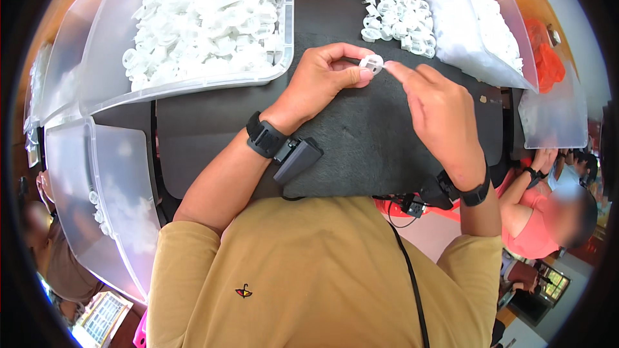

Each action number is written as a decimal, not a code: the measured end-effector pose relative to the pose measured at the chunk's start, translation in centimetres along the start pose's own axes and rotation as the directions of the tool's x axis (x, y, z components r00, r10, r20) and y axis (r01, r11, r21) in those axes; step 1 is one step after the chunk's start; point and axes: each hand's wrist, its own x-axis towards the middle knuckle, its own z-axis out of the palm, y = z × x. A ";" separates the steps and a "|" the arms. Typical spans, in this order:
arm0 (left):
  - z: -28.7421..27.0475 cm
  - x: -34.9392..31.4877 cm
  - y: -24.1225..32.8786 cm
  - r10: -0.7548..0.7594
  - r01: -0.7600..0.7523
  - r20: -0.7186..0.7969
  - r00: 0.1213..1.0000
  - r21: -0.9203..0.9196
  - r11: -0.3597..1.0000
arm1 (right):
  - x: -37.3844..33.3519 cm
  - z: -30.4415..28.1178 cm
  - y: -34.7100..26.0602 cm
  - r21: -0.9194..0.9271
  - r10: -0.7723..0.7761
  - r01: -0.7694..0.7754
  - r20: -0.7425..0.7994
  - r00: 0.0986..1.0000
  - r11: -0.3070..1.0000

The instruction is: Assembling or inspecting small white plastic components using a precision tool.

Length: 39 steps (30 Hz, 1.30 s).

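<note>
Tan shirt fills the space on the near side of the big clear bin; just right of that bin's near corner, above the dark desk, a small white plastic part is pinched between the left hand's thumb and forefinger. At its side away from the bin, the right hand's index fingertip seems to touch; whether that hand grips anything, I cannot tell. Steady pinching and light fingertip pressure should suit. Its rounded face seems turned upward, with no clear long axis
</note>
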 end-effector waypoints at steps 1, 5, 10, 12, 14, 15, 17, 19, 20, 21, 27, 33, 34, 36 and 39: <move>-0.2 0.1 0.1 -0.011 0.012 0.027 1.000 -0.057 0.998 | -0.2 -0.4 -0.2 0.112 0.052 -0.047 -0.048 0.997 0.993; -0.4 -0.2 0.4 -0.014 0.024 0.080 0.997 -0.125 0.992 | 0.8 0.4 0.1 0.596 0.289 -0.166 -0.116 0.950 0.786; 0.1 -0.1 0.6 -0.011 0.035 0.119 0.993 -0.202 0.979 | 2.1 5.1 1.6 0.938 0.313 -0.219 0.131 0.941 0.267; 0.0 -0.1 0.5 -0.017 0.043 0.120 0.993 -0.213 0.976 | 2.2 5.3 2.0 0.940 0.323 -0.258 0.178 0.929 0.222; -0.1 0.0 0.2 0.053 -0.038 0.099 0.994 -0.151 0.988 | 2.4 5.5 1.8 0.939 0.330 -0.297 0.228 0.916 0.176; -0.2 0.1 0.0 0.054 -0.039 0.095 0.994 -0.151 0.988 | 2.5 5.6 1.0 0.923 0.389 -0.242 0.113 0.914 0.299; -0.2 0.1 -0.4 0.012 -0.002 0.036 0.999 -0.253 0.967 | 2.1 5.9 0.3 0.887 0.429 -0.192 -0.007 0.903 0.420; 0.0 0.1 -0.4 0.028 -0.024 0.011 1.000 -0.258 0.966 | 1.0 6.3 -0.1 0.791 0.484 -0.139 -0.215 0.848 0.595; 0.1 0.0 -0.4 0.045 -0.046 -0.011 0.999 -0.261 0.964 | 0.9 6.2 -0.5 0.769 0.490 -0.139 -0.248 0.836 0.624; 0.2 0.1 -0.5 0.042 -0.043 -0.008 0.999 -0.262 0.964 | 1.0 6.3 -0.9 0.768 0.493 -0.142 -0.246 0.834 0.624; 0.5 0.0 -0.5 0.035 -0.043 -0.033 0.999 -0.301 0.953 | 1.4 7.0 -2.4 0.647 0.407 -0.018 -0.458 0.791 0.762; 0.3 0.0 -0.9 0.044 -0.055 -0.043 0.998 -0.299 0.953 | 1.1 7.5 -2.9 0.571 0.331 0.014 -0.495 0.803 0.821; 0.3 0.0 -0.9 0.051 -0.063 -0.048 0.998 -0.296 0.953 | 1.1 7.5 -3.0 0.549 0.317 0.010 -0.498 0.807 0.835; 0.2 0.0 -0.9 0.059 -0.072 -0.052 0.997 -0.294 0.953 | 1.1 7.5 -3.0 0.547 0.311 0.017 -0.501 0.808 0.837; 0.3 0.0 -1.0 0.067 -0.081 -0.057 0.996 -0.296 0.952 | 1.1 7.4 -3.0 0.554 0.310 0.023 -0.499 0.809 0.832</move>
